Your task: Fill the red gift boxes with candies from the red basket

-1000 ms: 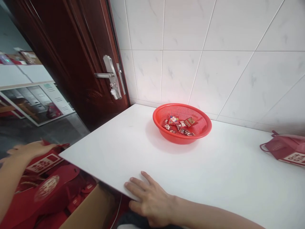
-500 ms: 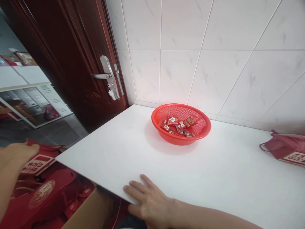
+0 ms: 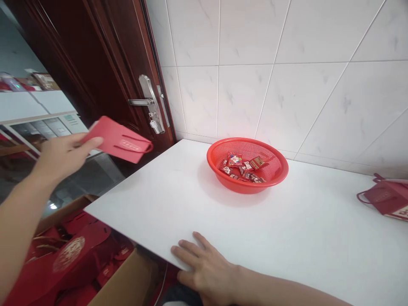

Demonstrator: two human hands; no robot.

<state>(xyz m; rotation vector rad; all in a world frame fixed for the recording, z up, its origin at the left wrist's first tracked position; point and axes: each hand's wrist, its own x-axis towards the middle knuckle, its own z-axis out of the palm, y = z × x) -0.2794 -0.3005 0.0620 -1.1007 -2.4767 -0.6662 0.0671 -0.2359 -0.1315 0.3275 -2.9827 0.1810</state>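
A flat red bag (image 3: 117, 141), not yet opened out, is grasped by the left hand (image 3: 65, 157) beside the tabletop (image 3: 153, 199), where the right hand (image 3: 210, 270) is laid spread, holding nothing. A second bag (image 3: 385, 197) is already opened out at far right.

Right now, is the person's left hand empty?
No, the left hand grips one end of a flat red bag, its thumb on top.

Lifted red bag (image 3: 116, 139) with left hand (image 3: 68, 155), up from carton (image 3: 127, 280) at 7–8 o'clock to 9 o'clock in view. Brought cord handle (image 3: 151, 148) into sight at bag's 3–4 o'clock end, hid white label panel. Uncovered carton's far rim (image 3: 63, 213) at 8 o'clock.
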